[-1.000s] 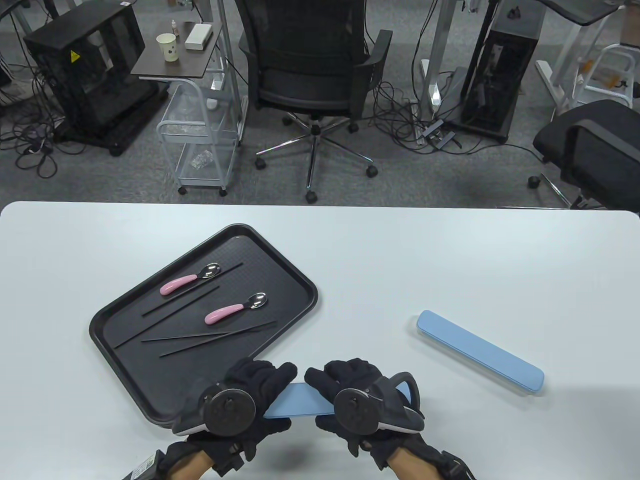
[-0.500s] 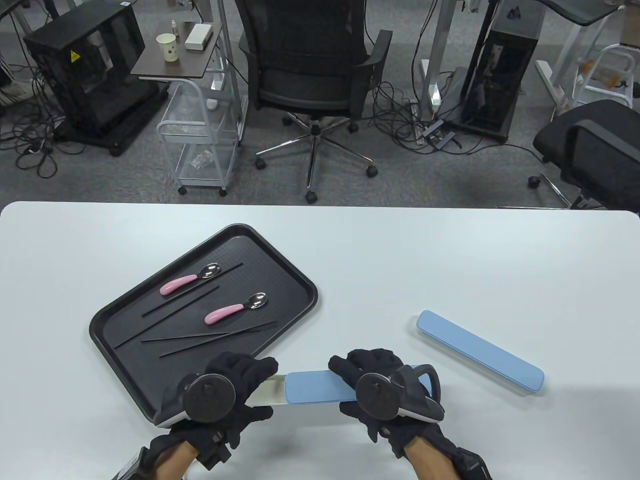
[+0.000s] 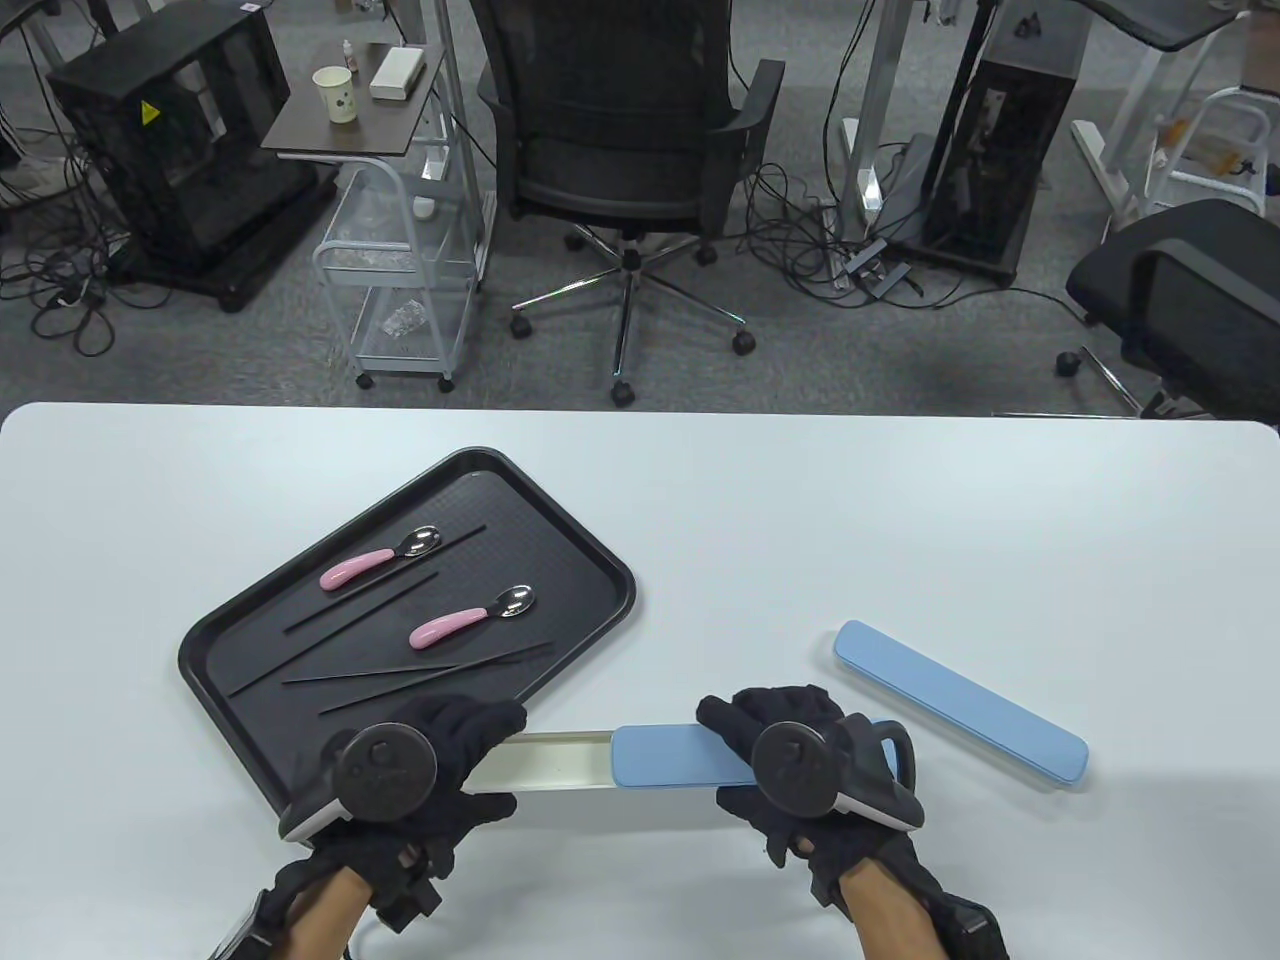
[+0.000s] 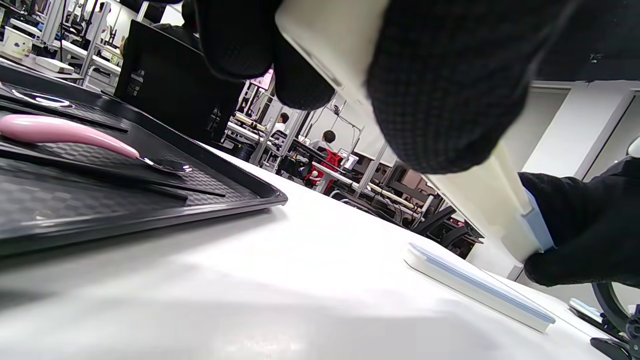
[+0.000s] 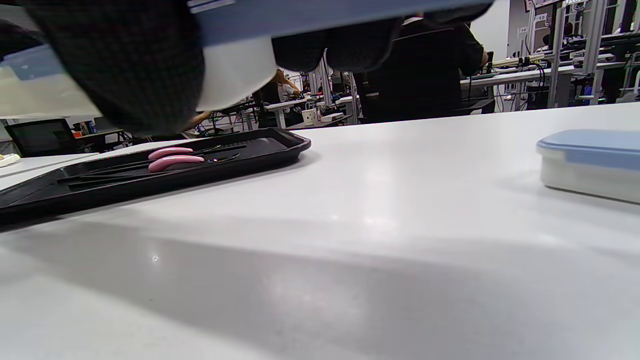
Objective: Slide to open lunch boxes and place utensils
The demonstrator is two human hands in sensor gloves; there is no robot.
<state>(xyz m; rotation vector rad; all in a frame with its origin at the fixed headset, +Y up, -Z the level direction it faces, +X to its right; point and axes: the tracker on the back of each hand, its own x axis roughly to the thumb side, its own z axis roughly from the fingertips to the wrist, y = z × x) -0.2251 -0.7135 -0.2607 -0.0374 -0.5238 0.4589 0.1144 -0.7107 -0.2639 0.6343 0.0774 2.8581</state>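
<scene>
My left hand [image 3: 440, 745] grips the white base [image 3: 555, 762] of a long lunch box, held above the table near the front edge. My right hand [image 3: 775, 735] grips its blue sliding lid [image 3: 665, 757], which is slid to the right, baring the base's empty left part. The left wrist view shows the white base [image 4: 340, 45] between my fingers. The right wrist view shows the blue lid [image 5: 310, 15] overhead. A second, closed blue lunch box [image 3: 960, 703] lies to the right. The black tray [image 3: 250, 620] holds two pink-handled spoons [image 3: 470, 617] and several black chopsticks [image 3: 420, 673].
The white table [image 3: 780, 530] ends at its far edge, with office chairs, a cart and cables on the floor beyond. The tray lies just left of my left hand. The closed box [image 5: 590, 162] lies close to my right hand's right side.
My hands have moved apart. The right hand slid the blue lid to the right while the left drew the white base left, and more of the base's inside shows.
</scene>
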